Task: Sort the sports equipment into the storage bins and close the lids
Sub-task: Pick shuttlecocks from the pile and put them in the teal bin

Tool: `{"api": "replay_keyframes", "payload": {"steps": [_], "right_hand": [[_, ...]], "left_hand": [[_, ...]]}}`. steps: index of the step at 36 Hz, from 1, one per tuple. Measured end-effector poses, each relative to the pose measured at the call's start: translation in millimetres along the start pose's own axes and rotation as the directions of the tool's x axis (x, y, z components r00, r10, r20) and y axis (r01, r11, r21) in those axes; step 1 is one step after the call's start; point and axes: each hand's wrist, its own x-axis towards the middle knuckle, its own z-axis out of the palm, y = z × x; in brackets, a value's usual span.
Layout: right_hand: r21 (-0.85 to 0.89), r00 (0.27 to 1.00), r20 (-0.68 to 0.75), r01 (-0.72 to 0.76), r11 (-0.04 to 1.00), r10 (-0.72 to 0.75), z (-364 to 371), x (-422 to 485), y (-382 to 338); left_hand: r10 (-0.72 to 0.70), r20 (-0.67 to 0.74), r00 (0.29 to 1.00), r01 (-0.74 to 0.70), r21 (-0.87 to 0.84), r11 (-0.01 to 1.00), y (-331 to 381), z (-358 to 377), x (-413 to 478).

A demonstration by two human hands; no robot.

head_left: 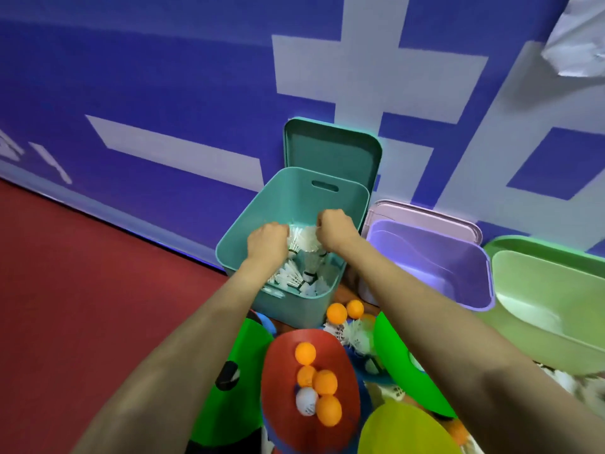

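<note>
Beyond the near red paddle (pixel 311 355) carrying orange balls (pixel 325 383), the left hand (pixel 266 239) and right hand (pixel 335 232) curl their fingers onto white feathered shuttlecocks (pixel 304 240) inside the open teal bin (pixel 288 198), above a heap (pixel 294 280) lying at mixed angles, one with its cork toward the near wall.

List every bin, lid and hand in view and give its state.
teal bin, open, shuttlecocks inside
teal lid, off, standing behind its bin
purple bin, open, nothing visible inside
purple lid, off, behind its bin
green bin, open, partly out of frame
left hand, curled round shuttlecocks over the teal bin
right hand, curled round shuttlecocks over the teal bin
</note>
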Motion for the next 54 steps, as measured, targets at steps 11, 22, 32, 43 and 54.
{"api": "replay_keyframes", "payload": {"steps": [11, 22, 32, 43, 54], "right_hand": [[0.085, 0.982, -0.14, 0.141, 0.986, -0.129, -4, -42, 10], [0.16, 0.957, -0.247, 0.198, 0.967, -0.154, -26, -199, 72], [0.219, 0.973, -0.209, -0.054, 0.974, 0.101, 0, -346, 151], [0.265, 0.941, -0.078, -0.299, 0.917, 0.33, -9, -430, 211], [0.195, 0.926, -0.101, -0.34, 0.92, 0.363, -8, -431, 222]], "left_hand": [[-0.009, 0.001, 1.0, 0.009, -0.009, 1.0, 21, 1, -17], [0.203, -0.376, 0.904, -0.287, -0.184, 0.94, 82, -10, -154], [0.5, -0.181, 0.847, -0.531, -0.243, 0.812, 165, 22, -246], [0.809, 0.167, 0.563, -0.708, -0.406, 0.577, 232, 35, -296], [0.9, 0.394, 0.189, -0.8, -0.469, 0.374, 264, 63, -315]]}}
